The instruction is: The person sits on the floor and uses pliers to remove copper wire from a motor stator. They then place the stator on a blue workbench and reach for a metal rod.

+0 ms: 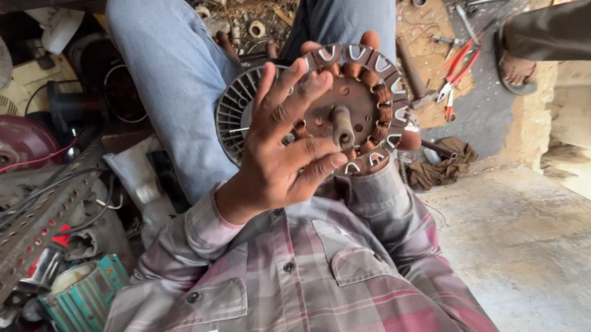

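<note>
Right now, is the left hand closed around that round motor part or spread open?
Spread open. The left hand shows its palm with fingers splayed across the round wound stator; the right hand grips the far rim.

Your motor stator (358,109) is dull, rusty metal wound with glossy copper wire. At seven o'clock lies a matt, perforated steel angle bar (15,240). The concrete floor (553,286) at four o'clock looks rough and dusty.

Bright daylight from the right, glare on the concrete floor (572,265), soft shadows, wide-angle stretch at edges.
</note>
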